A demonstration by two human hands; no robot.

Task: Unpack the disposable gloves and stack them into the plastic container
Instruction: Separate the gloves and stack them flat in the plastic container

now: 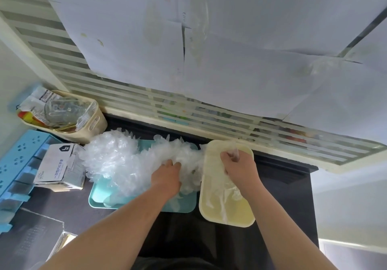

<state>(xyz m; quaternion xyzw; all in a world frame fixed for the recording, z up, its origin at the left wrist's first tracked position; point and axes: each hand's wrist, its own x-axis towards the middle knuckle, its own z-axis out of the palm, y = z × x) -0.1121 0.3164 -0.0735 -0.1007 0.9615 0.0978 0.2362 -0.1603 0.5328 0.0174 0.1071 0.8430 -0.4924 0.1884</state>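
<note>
Pinching one thin clear plastic glove (229,188), the right grip (237,166) should spread it flat in the cream oblong plastic container (240,211), centre right. The left grip (167,172) presses the crumpled clear glove pile (117,160); whether it holds any is unclear.

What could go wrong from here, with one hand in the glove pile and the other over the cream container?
The glove pile overhangs the far and left edges of the teal tray; a pull by the left hand, sunk into it, could drag several gloves onto the dark counter. The glove that the right hand pinches over the cream container lies crumpled, so it may not stack flat.
</note>
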